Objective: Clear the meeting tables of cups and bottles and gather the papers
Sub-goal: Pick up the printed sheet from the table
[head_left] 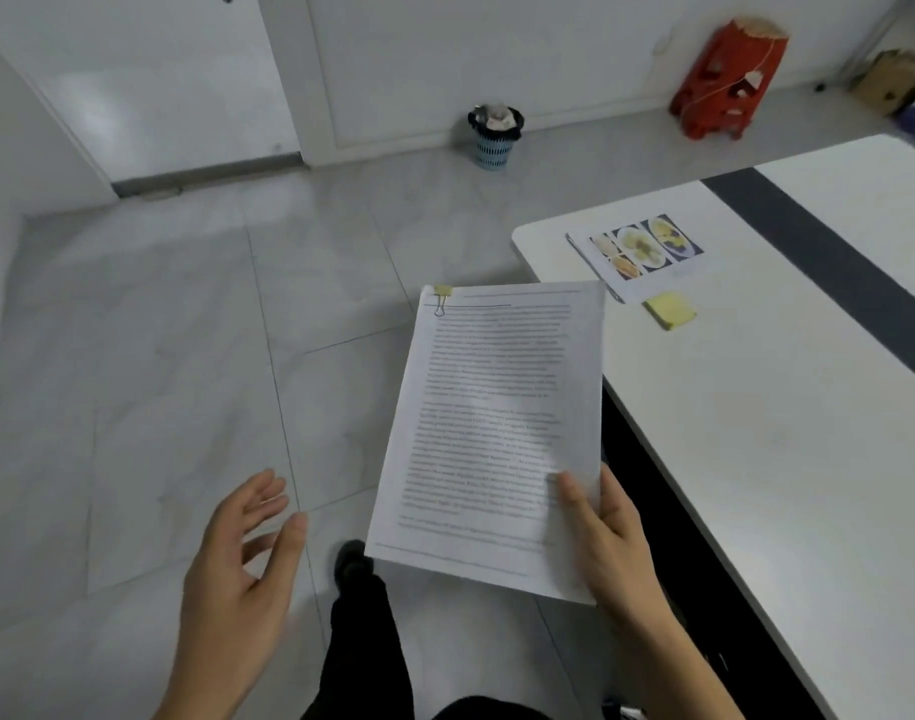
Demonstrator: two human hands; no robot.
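Note:
My right hand (pixel 613 537) grips the lower right corner of a clipped stack of printed pages (pixel 491 433), held over the floor beside the table. A yellow binder clip (pixel 442 293) pins its top left corner. To the left of the pages my left hand (pixel 237 558) is open, fingers spread, holding nothing. On the white table (pixel 756 433) lies a sheet with food photos (pixel 637 252) near the corner, and a yellow sticky-note pad (pixel 671 310) sits just in front of it.
A small blue waste bin (pixel 494 137) with a black liner stands by the far wall. A red plastic stool (pixel 725 80) is at the back right, with boxes (pixel 897 80) beyond it. A dark strip (pixel 819 257) runs across the table. My black shoe (pixel 352 561) is on the tiled floor.

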